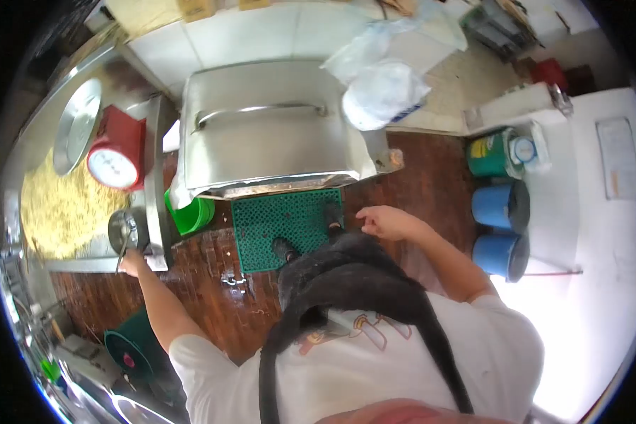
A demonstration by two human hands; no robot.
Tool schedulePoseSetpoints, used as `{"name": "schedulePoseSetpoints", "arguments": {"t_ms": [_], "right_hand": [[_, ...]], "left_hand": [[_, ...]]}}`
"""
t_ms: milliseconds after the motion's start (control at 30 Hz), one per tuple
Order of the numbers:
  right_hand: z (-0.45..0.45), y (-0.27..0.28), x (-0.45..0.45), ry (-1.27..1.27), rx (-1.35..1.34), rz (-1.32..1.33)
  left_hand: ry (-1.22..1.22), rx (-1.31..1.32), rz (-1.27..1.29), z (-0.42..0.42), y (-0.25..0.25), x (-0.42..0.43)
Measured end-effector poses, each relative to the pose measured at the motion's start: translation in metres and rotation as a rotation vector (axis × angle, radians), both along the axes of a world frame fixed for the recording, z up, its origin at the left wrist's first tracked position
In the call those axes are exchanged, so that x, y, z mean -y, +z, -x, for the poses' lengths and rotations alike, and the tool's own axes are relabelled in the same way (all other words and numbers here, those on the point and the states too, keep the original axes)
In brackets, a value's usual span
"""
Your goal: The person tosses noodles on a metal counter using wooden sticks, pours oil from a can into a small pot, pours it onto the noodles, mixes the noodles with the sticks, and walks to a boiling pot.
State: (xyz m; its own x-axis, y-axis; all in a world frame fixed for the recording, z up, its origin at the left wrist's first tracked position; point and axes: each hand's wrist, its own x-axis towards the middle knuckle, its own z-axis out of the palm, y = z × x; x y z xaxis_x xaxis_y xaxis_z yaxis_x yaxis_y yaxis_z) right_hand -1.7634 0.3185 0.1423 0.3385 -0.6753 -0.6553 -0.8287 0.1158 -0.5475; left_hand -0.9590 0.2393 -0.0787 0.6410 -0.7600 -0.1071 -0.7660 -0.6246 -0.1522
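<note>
My left hand (132,262) is closed around a thin handle at the front edge of the metal-rimmed tray table. The handle reaches to a small dark round pan (128,230), which rests beside a spread of yellow, crumbly food (67,208). Something light shows inside the pan, too blurred to name. My right hand (389,222) hangs over the floor near the green mat, its index finger stretched out and the others loosely bent, with nothing visible in it. Behind the pan stands a red dial scale (124,141), and a shallow metal bowl (78,127) sits on top of it.
A large steel-lidded cooker (268,134) stands ahead, with plastic bags (385,92) at its right. Underfoot lies a green mat (261,226); a bright green bucket (191,212) is beside it. Blue bins (493,206) line the right wall, and a dark green bin (131,339) stands at lower left.
</note>
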Motion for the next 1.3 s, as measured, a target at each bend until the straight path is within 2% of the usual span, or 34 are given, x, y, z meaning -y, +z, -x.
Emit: {"name": "schedulePoseSetpoints", "arguments": {"t_ms": [133, 200, 267, 333, 367, 433, 467, 533, 567, 633, 700, 800, 867, 900, 967, 1000, 1067, 1133, 1200, 1300], "right_hand": [[0.009, 0.004, -0.016, -0.069, -0.01, 0.031], [0.022, 0.0, -0.025, -0.074, -0.021, 0.062], [0.04, -0.006, -0.03, -0.083, -0.031, 0.071], [0.061, -0.014, -0.036, -0.109, -0.041, 0.054], [0.072, -0.018, -0.038, -0.114, -0.029, 0.036], [0.104, -0.023, -0.04, -0.114, -0.007, 0.0], [0.124, -0.03, -0.04, -0.123, 0.009, -0.003], [0.164, -0.041, -0.043, -0.139, 0.052, -0.009], [0.188, -0.041, -0.041, -0.138, 0.082, -0.002], [0.237, -0.033, -0.035, -0.127, 0.138, 0.015], [0.286, -0.025, -0.028, -0.117, 0.185, 0.084], [0.352, -0.007, -0.007, -0.111, 0.299, 0.107], [0.383, 0.003, 0.006, -0.153, 0.377, 0.057], [0.396, 0.005, 0.014, -0.178, 0.427, 0.063], [0.417, 0.008, 0.029, -0.229, 0.52, 0.073], [0.426, 0.007, 0.038, -0.263, 0.562, 0.086], [0.44, -0.001, 0.057, -0.334, 0.647, 0.103], [0.454, -0.006, 0.076, -0.423, 0.605, 0.123], [0.473, -0.013, 0.099, -0.499, 0.542, 0.152], [0.509, -0.027, 0.13, -0.581, 0.422, 0.187]], "left_hand": [[0.774, -0.906, 0.769, 0.036, 0.013, 0.005], [0.739, -0.954, 0.685, 0.021, 0.012, 0.015], [0.688, -0.828, 0.628, 0.026, 0.027, 0.016], [0.662, -0.923, 0.717, 0.006, 0.024, 0.012], [0.322, -0.59, 0.384, -0.017, 0.026, 0.009], [0.165, -0.337, 0.246, -0.006, 0.05, 0.005], [0.34, -0.424, 0.442, 0.006, 0.065, 0.0], [0.38, -0.22, 0.562, 0.05, 0.105, -0.01], [0.352, -0.107, 0.569, 0.077, 0.123, -0.015], [0.274, -0.085, 0.585, 0.141, 0.152, -0.024], [0.19, -0.359, 0.63, 0.231, 0.177, -0.033], [0.1, -0.802, 0.602, 0.479, 0.25, -0.036], [0.062, -0.972, 0.567, 0.56, 0.229, -0.032], [-0.069, -0.972, 0.529, 0.608, 0.225, -0.03], [-0.152, -1.043, 0.444, 0.722, 0.228, -0.023], [-0.103, -1.117, 0.396, 0.772, 0.233, -0.019], [-0.282, -1.073, 0.269, 0.824, 0.184, -0.002], [-0.353, -1.109, 0.144, 0.903, 0.195, 0.014], [-0.338, -1.116, 0.056, 0.962, 0.184, 0.037], [-0.56, -0.977, 0.117, 1.022, 0.142, 0.066]]}}
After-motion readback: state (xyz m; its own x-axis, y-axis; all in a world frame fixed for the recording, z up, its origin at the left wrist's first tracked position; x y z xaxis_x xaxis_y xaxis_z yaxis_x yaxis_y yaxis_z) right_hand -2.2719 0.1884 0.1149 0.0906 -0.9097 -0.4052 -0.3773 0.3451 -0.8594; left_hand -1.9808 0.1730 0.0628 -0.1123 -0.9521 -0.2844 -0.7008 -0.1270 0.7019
